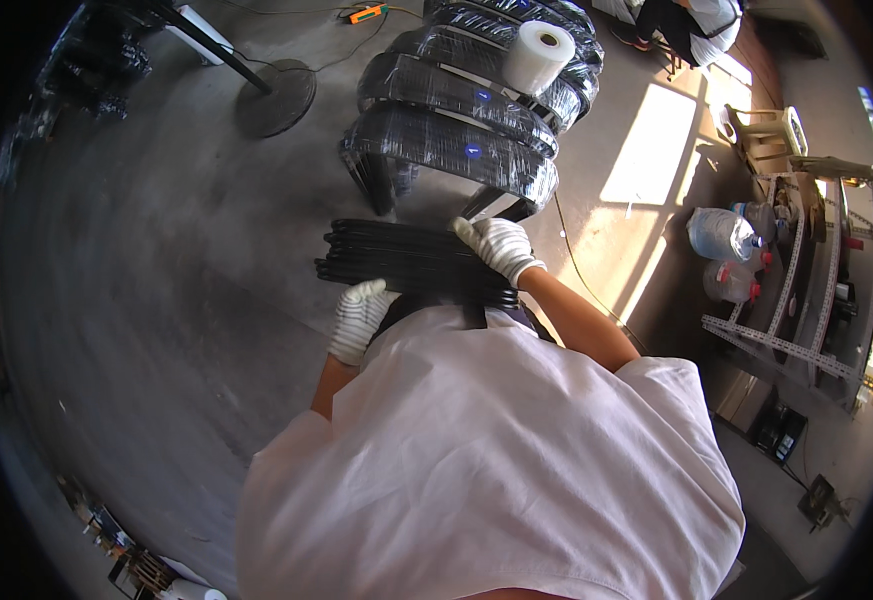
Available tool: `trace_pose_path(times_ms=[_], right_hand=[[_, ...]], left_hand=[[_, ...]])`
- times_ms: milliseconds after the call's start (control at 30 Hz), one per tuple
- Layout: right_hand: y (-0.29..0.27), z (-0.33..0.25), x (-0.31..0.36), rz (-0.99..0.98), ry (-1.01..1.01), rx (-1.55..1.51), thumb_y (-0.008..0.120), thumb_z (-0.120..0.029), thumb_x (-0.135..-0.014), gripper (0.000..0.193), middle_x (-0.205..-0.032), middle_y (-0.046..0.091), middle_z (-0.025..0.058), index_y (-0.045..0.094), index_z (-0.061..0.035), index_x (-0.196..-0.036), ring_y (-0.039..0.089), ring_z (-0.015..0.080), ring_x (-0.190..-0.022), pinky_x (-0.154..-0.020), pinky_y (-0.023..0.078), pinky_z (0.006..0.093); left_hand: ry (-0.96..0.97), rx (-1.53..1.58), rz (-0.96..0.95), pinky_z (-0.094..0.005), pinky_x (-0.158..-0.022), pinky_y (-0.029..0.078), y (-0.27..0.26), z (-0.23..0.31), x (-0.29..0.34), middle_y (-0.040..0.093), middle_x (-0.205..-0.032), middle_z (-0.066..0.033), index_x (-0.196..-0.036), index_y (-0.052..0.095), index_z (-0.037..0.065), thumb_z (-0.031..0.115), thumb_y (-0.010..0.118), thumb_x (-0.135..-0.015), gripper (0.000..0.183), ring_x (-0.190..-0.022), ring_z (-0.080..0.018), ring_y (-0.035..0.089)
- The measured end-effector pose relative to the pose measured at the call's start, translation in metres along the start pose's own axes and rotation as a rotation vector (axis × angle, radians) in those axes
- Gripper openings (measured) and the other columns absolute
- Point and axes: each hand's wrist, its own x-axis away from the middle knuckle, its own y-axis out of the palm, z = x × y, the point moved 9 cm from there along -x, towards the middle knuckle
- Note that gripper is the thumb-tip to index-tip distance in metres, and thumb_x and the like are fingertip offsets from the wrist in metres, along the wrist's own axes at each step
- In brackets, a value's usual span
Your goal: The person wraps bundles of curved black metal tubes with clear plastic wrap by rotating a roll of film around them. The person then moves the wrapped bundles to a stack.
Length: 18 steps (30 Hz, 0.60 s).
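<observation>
Both my hands wear white striped work gloves. Between them, in front of my waist, is a stack of long black tubular parts (396, 252) lying side by side with rounded ends. My left hand (359, 315) is closed at the stack's near left edge. At its far right side my right hand (499, 247) grips it, thumb toward the top. The fingers beneath the stack are hidden. Just beyond stand several film-wrapped bundles of curved black frames (436, 140), in a row. A roll of clear stretch film (538, 58) rests on them.
A round stand base (276, 98) with a pole is at the far left. Right, a metal rack (806, 290) stands near large clear water bottles (721, 235) and a wooden stool (764, 138). A cable (581, 262) crosses the floor. Another person (701, 25) is at the far right.
</observation>
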Motion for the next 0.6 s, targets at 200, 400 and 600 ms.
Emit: trace_pose_path(times_ms=[200, 400, 600], right_hand=[[0.006, 0.005, 0.016, 0.011, 0.026, -0.114, 0.04, -0.056, -0.088, 0.061, -0.072, 0.062, 0.0216, 0.065, -0.0011, -0.076, 0.061, 0.0366, -0.074, -0.069, 0.045, 0.0437], [-0.004, -0.006, 0.027, 0.035, 0.075, -0.159, 0.041, -0.057, -0.087, 0.062, -0.073, 0.062, 0.0207, 0.067, -0.0016, -0.079, 0.061, 0.0355, -0.076, -0.072, 0.046, 0.0419], [-0.007, 0.0, 0.018, 0.074, 0.11, -0.218, 0.044, -0.056, -0.086, 0.058, -0.081, 0.065, 0.0193, 0.067, -0.003, -0.091, 0.062, 0.0334, -0.083, -0.076, 0.046, 0.0374]], left_hand=[[-0.029, 0.294, -0.104, -0.0393, -0.093, 0.045, -0.009, -0.006, -0.01, 0.063, -0.099, -0.0124, -0.094, 0.059, -0.001, 0.007, 0.055, -0.081, 0.017, -0.095, -0.0238, 0.06], [-0.007, 0.296, -0.049, -0.0432, -0.087, 0.047, 0.03, 0.021, -0.007, 0.062, -0.095, -0.0125, -0.089, 0.058, 0.001, 0.008, 0.057, -0.081, 0.011, -0.091, -0.0264, 0.06], [0.041, 0.223, 0.034, -0.0424, -0.093, 0.046, 0.001, 0.027, -0.062, 0.061, -0.107, -0.0125, -0.098, 0.06, 0.003, 0.012, 0.063, -0.08, 0.02, -0.101, -0.0267, 0.058]])
